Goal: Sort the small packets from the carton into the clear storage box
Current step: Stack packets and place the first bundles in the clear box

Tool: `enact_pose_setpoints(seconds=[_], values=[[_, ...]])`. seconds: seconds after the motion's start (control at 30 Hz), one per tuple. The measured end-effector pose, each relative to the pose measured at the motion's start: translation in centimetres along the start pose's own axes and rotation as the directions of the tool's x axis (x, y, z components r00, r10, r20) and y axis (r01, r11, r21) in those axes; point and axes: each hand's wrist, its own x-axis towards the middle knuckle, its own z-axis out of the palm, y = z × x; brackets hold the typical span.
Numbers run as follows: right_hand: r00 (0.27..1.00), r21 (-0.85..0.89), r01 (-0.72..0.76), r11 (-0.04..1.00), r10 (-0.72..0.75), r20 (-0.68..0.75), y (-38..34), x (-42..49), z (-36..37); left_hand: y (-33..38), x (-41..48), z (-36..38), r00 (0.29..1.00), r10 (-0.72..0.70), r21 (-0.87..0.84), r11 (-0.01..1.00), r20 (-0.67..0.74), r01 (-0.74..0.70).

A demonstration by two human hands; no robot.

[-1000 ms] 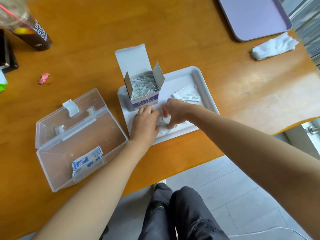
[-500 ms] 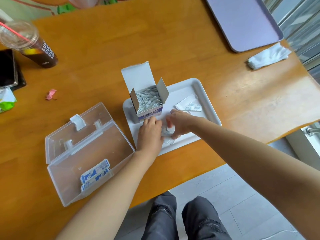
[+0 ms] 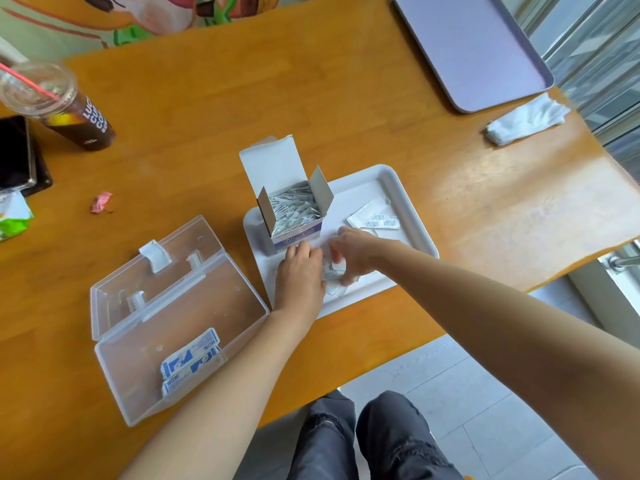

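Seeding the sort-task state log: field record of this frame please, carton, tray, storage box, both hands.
carton: white cardboard carton, flaps open, packets inside, stands on white plastic tray
box: clear plastic storage box, lid open, blue-and-white packets inside
right hand: pinches small white packets over tray
left hand: beside same packets, grip hidden
loose: flat white packets on tray

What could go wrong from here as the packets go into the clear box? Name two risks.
1. The left hand and right hand hold loose packets near the table edge; some might drop to the floor.
2. The full carton stands open beside the left hand; a nudge might tip it.
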Motion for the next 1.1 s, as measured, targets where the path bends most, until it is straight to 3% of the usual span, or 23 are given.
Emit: enact_pose_setpoints(seconds=[0.3,0.5,0.77,1.1], values=[[0.998,0.044,0.024,0.999,-0.022,-0.054,0.4,-0.1,0.4,-0.2,0.1,0.0,1.0,0.008,-0.015,1.0,0.007,-0.007],[0.986,0.183,0.067,0.981,-0.037,-0.162,1.6,-1.5,0.6,-0.1,0.2,-0.2,1.0,0.011,-0.019,1.0,0.013,-0.011],[0.978,0.092,0.028,0.995,-0.008,-0.208,2.8,-2.3,0.9,-0.1,-0.6,-0.7,1.0,-0.006,-0.036,0.999,0.022,0.006],[0.944,0.163,-0.021,0.986,0.073,-0.32,3.9,-3.2,2.4,0.1,-1.0,-1.2,0.998,-0.054,-0.103,0.993,0.025,0.056]])
